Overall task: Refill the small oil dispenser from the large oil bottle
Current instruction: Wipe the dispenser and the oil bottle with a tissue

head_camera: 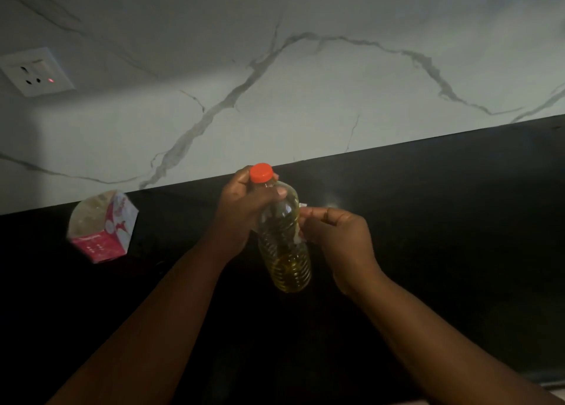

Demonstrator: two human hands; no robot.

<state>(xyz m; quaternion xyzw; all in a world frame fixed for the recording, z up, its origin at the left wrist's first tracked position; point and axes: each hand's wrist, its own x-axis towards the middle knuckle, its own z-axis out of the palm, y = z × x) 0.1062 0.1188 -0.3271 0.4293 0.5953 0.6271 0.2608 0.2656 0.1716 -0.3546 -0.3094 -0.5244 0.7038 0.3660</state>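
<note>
Bottle: clear ribbed plastic bottle (282, 236), centre of frame, tilted with its base toward the viewer, held above the dark counter (443, 221); yellow oil fills roughly the lower part.
Cap: smooth orange screw cap (261, 172), round, seated on the neck.
Left hand: left hand (244, 209) wraps the bottle's shoulder just under the cap, thumb lying across the front; forearm runs in from the lower left.
Right hand: right hand (333, 230) sits at the bottle's right side, fingers curled, pinching a whitish scrap (301, 221), probably a label, against the bottle wall.
Counter: black, matte, wide bare stretch at right of the hands.
Wall: white marble-look wall (305, 83) with grey veins meets the counter along a slanted edge.
Box: pink-and-white carton (102, 227), left of frame, well apart from the hands.
Socket: white socket (36, 72), upper left, red light on.
</note>
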